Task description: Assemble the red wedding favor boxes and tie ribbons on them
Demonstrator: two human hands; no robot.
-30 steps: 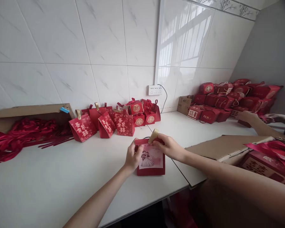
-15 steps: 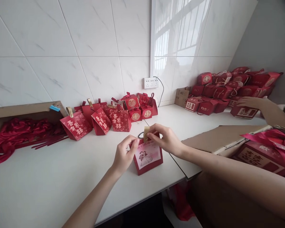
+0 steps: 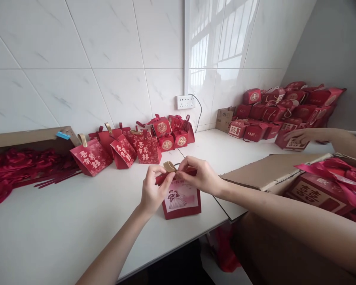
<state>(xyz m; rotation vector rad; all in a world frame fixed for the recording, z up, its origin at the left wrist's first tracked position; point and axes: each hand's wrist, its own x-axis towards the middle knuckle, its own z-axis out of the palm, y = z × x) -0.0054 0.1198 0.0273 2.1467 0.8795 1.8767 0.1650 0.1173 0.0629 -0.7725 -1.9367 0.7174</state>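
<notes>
A red box with a pale picture of a couple (image 3: 182, 198) stands upright near the table's front edge. A gold strap (image 3: 169, 166) forms a loop at its top. My left hand (image 3: 156, 188) pinches the base of the strap with thumb and index finger at the box's upper left. From the right, my right hand (image 3: 197, 176) has its fingertips pressed together on the same strap, almost touching my left thumb. The fingers hide much of the box's top edge. A dark cord shows just behind the strap.
Several red boxes (image 3: 149, 149) stand along the wall. At the left, a cardboard box (image 3: 32, 136) holds red ribbons. Many red boxes (image 3: 256, 132) are piled at the back right, where another person's hand (image 3: 305, 136) touches one. An open carton (image 3: 262, 170) lies at the right.
The strap, upright before, now bends into a loop leaning left. My right hand has moved down and left towards my left thumb. The other person's hand and its box have shifted left.
</notes>
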